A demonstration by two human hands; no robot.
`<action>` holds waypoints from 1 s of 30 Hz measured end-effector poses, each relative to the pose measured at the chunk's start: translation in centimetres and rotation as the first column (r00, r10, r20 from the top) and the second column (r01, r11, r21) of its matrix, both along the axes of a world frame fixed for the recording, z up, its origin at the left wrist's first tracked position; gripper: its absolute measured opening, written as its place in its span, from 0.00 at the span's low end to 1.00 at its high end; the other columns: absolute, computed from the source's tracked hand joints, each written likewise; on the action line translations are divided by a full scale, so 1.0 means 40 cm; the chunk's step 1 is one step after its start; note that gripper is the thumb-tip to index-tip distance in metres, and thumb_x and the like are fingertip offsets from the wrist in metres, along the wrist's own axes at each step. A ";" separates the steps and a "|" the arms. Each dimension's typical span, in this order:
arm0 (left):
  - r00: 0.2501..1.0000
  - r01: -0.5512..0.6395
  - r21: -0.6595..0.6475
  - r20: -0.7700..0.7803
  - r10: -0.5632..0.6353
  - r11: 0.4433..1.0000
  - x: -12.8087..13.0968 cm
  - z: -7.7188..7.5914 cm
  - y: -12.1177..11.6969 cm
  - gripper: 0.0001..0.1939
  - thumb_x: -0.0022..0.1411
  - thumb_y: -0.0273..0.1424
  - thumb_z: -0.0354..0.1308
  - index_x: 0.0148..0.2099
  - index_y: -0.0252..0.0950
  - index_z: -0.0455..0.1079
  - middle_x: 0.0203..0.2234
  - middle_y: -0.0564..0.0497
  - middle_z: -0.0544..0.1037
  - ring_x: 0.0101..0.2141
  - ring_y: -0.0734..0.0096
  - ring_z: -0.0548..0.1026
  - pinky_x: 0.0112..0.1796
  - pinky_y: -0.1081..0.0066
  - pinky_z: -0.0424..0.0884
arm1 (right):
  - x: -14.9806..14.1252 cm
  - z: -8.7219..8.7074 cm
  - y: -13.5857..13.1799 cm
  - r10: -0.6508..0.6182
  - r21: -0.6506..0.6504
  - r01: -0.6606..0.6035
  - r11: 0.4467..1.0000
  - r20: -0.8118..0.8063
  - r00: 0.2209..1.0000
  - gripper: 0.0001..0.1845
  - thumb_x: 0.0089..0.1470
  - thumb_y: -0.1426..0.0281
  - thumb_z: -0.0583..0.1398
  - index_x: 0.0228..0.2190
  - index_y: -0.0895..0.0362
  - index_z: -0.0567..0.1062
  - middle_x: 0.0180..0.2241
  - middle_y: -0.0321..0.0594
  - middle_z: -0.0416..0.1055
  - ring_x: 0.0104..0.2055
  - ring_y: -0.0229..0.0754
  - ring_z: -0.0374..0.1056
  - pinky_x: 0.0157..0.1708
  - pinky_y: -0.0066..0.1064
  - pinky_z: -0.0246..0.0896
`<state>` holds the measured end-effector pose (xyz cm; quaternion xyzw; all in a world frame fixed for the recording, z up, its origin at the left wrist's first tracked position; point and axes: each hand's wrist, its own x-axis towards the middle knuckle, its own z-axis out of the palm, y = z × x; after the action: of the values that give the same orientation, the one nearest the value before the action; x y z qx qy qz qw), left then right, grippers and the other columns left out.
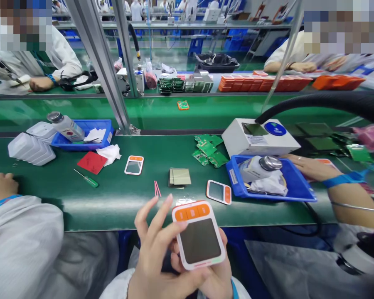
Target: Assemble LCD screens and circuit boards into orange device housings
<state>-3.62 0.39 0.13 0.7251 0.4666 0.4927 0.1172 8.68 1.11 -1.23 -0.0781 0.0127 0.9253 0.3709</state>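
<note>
A small white handheld device with a dark square screen and orange buttons is held in front of me, screen facing up. My right hand supports it from below and the right side, most of its fingers hidden behind it. My left hand grips it too: the index fingertip rests by the screen's upper left corner, the thumb lies along the lower edge, and other fingers stretch upward. Just beyond are pink sticks, a stack of thin rectangular plates and a similar device on the green bench.
Another device, a screwdriver and a red square lie left. Blue trays with bottles stand on both sides. Green circuit boards lie near a white box. Co-workers' arms flank me.
</note>
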 end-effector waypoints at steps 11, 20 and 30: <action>0.967 -0.186 0.183 -0.139 0.213 0.965 -0.006 -0.003 0.001 0.09 0.57 0.41 0.62 0.37 0.42 0.77 0.66 0.47 0.50 0.59 0.45 0.53 0.50 0.51 0.55 | -0.004 -0.027 -0.004 -0.043 -0.039 0.045 0.998 0.063 0.997 0.30 0.41 0.50 0.68 0.42 0.56 0.76 0.40 0.38 0.76 0.39 0.37 0.70 0.42 0.28 0.64; 0.959 -0.165 0.065 -0.222 0.176 0.984 -0.008 -0.014 0.000 0.22 0.52 0.29 0.63 0.51 0.46 0.73 0.68 0.50 0.38 0.62 0.46 0.43 0.54 0.52 0.47 | -0.015 -0.012 0.028 -0.056 -0.078 0.067 0.995 0.145 0.988 0.29 0.41 0.54 0.69 0.42 0.58 0.76 0.43 0.43 0.76 0.43 0.40 0.70 0.49 0.32 0.61; 0.969 -0.188 0.114 -0.142 0.203 0.976 -0.019 -0.077 0.050 0.15 0.51 0.25 0.63 0.43 0.42 0.76 0.67 0.49 0.42 0.61 0.43 0.48 0.54 0.47 0.50 | 0.070 0.071 0.148 -0.355 0.068 0.370 0.927 0.482 0.801 0.16 0.48 0.61 0.67 0.37 0.55 0.75 0.40 0.37 0.76 0.46 0.41 0.70 0.53 0.39 0.63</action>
<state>-4.37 2.40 -2.96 0.7161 0.5182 0.4677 -0.0045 11.49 7.02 1.59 -0.3092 -0.0527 0.7874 0.5307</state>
